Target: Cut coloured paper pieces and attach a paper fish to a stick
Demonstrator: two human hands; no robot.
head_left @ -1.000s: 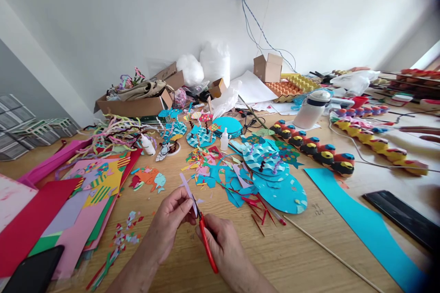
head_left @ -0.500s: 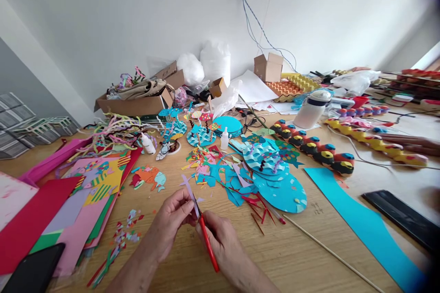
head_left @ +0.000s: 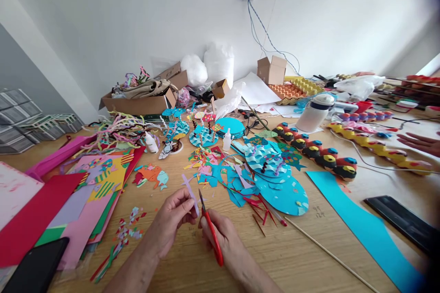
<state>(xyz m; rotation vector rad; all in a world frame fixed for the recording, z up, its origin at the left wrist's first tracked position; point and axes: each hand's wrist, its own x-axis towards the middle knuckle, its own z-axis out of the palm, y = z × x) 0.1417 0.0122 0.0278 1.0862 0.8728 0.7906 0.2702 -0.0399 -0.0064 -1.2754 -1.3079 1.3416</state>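
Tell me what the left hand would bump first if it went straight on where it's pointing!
Probably the scissors in the right hand, just beyond the left hand, though depth is hard to judge.

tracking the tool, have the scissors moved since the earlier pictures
Yes, the scissors have shifted slightly forward and right, toward the upright white bottle, and now sit apart from the lilac strip.

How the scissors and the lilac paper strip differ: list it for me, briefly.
The scissors have red handles and dark blades; the lilac paper strip is one pale colour. The scissors are in the right hand, the strip in the left hand. The scissors look longer than the strip's visible part. Both slant the same way in the picture.
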